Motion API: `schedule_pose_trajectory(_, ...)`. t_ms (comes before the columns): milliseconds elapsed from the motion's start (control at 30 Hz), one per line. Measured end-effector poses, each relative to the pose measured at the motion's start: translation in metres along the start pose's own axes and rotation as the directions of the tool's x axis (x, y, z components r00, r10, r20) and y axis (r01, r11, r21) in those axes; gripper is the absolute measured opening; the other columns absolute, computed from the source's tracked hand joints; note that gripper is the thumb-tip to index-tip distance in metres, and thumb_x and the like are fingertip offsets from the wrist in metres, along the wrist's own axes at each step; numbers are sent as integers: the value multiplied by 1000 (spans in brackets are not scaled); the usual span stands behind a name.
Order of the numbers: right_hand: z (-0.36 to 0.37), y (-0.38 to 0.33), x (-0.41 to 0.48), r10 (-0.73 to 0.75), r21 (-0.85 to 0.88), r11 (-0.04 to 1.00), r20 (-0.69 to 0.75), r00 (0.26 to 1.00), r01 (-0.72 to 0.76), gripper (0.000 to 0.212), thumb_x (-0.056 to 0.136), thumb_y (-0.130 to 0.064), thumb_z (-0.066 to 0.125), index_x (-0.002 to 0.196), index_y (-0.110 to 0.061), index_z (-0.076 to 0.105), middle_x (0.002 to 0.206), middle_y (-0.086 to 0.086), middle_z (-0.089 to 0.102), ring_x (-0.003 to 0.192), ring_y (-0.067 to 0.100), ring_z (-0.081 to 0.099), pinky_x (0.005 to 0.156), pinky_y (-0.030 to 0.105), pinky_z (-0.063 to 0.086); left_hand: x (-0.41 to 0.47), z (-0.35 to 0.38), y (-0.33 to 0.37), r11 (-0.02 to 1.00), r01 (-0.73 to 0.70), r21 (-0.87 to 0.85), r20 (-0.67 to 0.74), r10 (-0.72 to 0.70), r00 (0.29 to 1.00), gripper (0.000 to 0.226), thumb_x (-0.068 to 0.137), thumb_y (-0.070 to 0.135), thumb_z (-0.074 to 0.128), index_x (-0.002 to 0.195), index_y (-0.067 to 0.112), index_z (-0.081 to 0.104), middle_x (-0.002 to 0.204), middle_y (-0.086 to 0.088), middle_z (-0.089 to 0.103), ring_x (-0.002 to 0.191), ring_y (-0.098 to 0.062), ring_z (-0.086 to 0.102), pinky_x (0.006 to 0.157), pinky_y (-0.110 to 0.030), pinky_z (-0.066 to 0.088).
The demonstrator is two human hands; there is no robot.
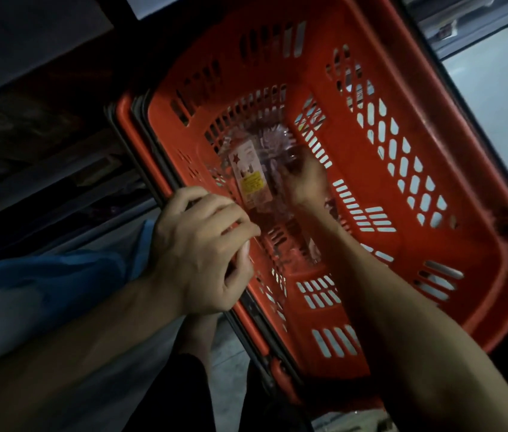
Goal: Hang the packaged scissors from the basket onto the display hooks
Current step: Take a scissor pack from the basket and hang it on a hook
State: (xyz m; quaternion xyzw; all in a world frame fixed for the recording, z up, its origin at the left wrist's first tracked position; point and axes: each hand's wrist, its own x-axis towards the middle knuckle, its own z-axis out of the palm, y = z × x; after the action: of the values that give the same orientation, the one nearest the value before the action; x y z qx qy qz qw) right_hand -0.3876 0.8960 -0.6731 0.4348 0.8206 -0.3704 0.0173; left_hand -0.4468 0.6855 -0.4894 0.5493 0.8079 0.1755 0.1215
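- The basket (402, 88) is moulded orange-red plastic, smooth and slightly glossy, with rounded corners and a thick rolled rim. Its walls and floor are pierced with rows of narrow slots and slanted lozenge-shaped openings.
- A dark, thin handle (135, 141) lies folded flat along the outside of the rim on the left-hand side.
- The packaged scissors (243, 160) lie inside the basket on its floor, against the wall nearest the left hand. The pack is crinkled clear plastic that catches the light, over a long pale card insert. The blades themselves are too blurred to make out.
- A small yellow rectangular label (253, 183) sits on the card.
- The right hand (305, 179) reaches deep into the basket. Its fingers are curled into the clear wrapping at the far side of the pack and grip it.
- The left hand (202, 247) sits over the near rim with its fingers bent and its thumb drawn in, and the fingertips meet at the pack's lower end. I cannot tell whether they pinch the plastic or only rest there.
- Pale, smooth floor (495, 104) shows through the openings and beyond the basket.
- A soft blue cloth (59, 269) lies under the left forearm.
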Motion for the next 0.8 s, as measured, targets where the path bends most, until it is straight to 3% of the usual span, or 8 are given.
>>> schedule_pose_trajectory(67,-23,-13,-9,-22,188,982,-26,999,27,22,93,-24,69,110,-11,72,98,-1,76,84,6,66,74,30,51,0,-1,1,1000,-2,-7,5,2,1000,32,92,25,51,95,17,82,96,1,77,94,-24,71,91,-43,40)
schedule_pose_trajectory(133,-50,-21,-16,-53,199,977,-107,993,74,13,92,-14,67,102,-9,73,94,2,76,81,7,65,73,30,51,0,-2,1,1000,-1,-7,16,1,1000,33,93,26,49,94,17,81,96,2,77,94,-24,71,91,-44,40)
schedule_pose_trajectory(367,-126,-24,-47,71,395,919,-195,978,12,15,99,-15,62,110,-15,72,105,-1,75,98,12,71,88,28,56,1,-3,2,1000,-12,7,14,12,1000,27,91,24,54,94,18,80,96,2,76,93,-25,70,91,-45,40)
schedule_pose_trajectory(433,-117,-8,-54,205,296,939,-74,976,-175,14,99,-18,60,110,-18,69,105,-2,72,99,17,68,87,32,52,1,-2,2,1000,-16,7,3,16,1000,27,91,24,54,94,18,80,96,2,76,93,-25,70,91,-45,40)
schedule_pose_trajectory(533,-74,35,-64,429,64,895,152,890,-442,28,94,-23,55,117,-14,67,106,1,68,98,24,63,82,32,44,1,-1,2,1000,-25,2,1,25,1000,28,91,24,54,94,17,81,96,1,76,93,-25,70,90,-45,40)
schedule_pose_trajectory(633,-33,65,-65,505,-233,858,213,836,-458,55,96,-41,55,137,-6,57,140,22,60,130,39,56,106,45,43,1,2,1,1000,-24,18,-12,24,1000,29,90,24,54,95,17,81,96,1,77,93,-25,70,90,-45,40)
schedule_pose_trajectory(700,-17,73,-67,540,-320,823,184,821,-470,84,98,-53,59,159,-4,26,164,32,21,153,44,22,125,48,19,0,4,1,999,-20,26,-18,20,1000,29,89,24,54,96,17,81,97,0,77,93,-26,70,91,-45,40)
schedule_pose_trajectory(800,-5,77,-70,487,-326,846,149,860,-423,98,92,-58,67,162,-11,16,164,36,7,155,49,7,126,51,8,0,5,1,999,-20,37,-31,21,999,29,90,24,53,95,16,81,96,-1,77,92,-26,70,91,-45,40)
